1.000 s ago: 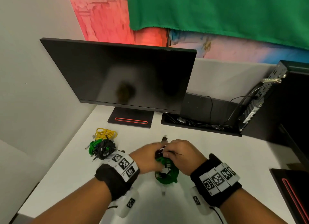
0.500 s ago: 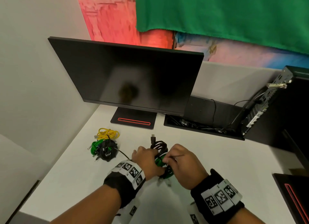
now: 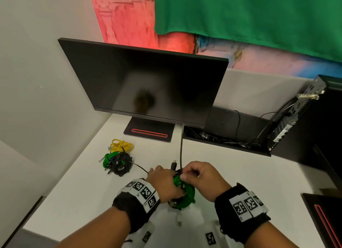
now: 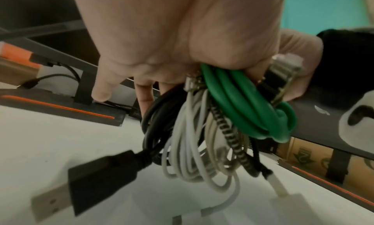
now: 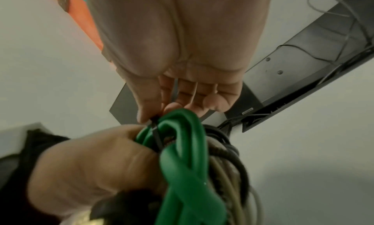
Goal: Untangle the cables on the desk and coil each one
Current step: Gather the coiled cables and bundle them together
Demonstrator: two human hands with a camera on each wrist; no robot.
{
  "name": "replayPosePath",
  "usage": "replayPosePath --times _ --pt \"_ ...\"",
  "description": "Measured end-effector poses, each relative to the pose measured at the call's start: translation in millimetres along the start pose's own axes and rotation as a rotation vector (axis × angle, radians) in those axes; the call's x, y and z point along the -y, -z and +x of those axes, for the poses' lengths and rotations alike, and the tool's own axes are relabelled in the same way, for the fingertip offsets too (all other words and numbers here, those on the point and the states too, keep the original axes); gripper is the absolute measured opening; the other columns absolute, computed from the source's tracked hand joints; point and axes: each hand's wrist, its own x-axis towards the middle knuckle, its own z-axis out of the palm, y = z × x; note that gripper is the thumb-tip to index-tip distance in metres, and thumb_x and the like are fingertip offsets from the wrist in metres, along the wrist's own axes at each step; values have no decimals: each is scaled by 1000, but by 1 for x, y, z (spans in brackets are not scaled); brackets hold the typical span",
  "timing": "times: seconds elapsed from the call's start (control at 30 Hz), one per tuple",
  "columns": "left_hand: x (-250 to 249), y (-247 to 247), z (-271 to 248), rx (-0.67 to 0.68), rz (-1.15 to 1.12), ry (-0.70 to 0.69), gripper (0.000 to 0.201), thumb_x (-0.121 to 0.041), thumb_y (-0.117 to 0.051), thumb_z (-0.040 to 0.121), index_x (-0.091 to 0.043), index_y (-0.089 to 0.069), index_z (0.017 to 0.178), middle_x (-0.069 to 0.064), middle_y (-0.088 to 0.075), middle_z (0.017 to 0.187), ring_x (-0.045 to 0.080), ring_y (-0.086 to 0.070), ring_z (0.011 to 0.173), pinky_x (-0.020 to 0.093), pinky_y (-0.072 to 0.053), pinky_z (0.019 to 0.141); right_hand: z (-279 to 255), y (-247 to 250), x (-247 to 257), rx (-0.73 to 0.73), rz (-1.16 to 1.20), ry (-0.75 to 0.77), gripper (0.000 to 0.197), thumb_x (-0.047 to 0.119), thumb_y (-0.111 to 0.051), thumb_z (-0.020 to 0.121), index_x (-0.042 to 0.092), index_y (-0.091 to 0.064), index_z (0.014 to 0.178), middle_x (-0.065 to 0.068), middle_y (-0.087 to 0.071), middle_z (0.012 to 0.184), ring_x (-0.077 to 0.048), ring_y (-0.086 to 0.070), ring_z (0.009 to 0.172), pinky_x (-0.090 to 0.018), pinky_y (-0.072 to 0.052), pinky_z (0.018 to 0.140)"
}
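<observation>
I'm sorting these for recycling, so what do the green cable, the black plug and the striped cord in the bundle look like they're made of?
Green cable: smooth, slightly glossy jacket, probably rubbery plastic, judging by its soft bends.
Black plug: matte moulded plastic body with a dull grey metal tip.
Striped cord: black and white woven pattern suggests a braided fabric sleeve, though blur leaves this open.
</observation>
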Motion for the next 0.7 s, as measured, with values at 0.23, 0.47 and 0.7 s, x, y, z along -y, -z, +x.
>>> replayPosePath --times 0.23,0.47,0.7 --pt "-6 -5 -3 108 187 -35 48 -48 -62 81 -23 -57 122 6 -55 121 28 -35 128 46 -16 118 14 -9 3 -73 -160 -29 31 24 -73 86 32 -60 59 13 -57 61 -2 -52 60 -17 -41 61" --pt "13 -4 6 78 36 -22 44 -51 -64 76 -23 -62 110 6 -60 111 29 -52 113 43 -41 102 -5 -26 1 -129 -76 131 36 18 -74 84 36 -57 58 18 -60 69 -3 -55 65 -12 -42 61" --pt "7 -13 9 107 130 -58 48 -50 -61 81 -25 -57 121 7 -57 120 29 -46 120 44 -34 107 0 -23 4 -191 -18 91 37 14 -72 88 35 -59 61 14 -61 67 0 -57 67 -12 -42 64"
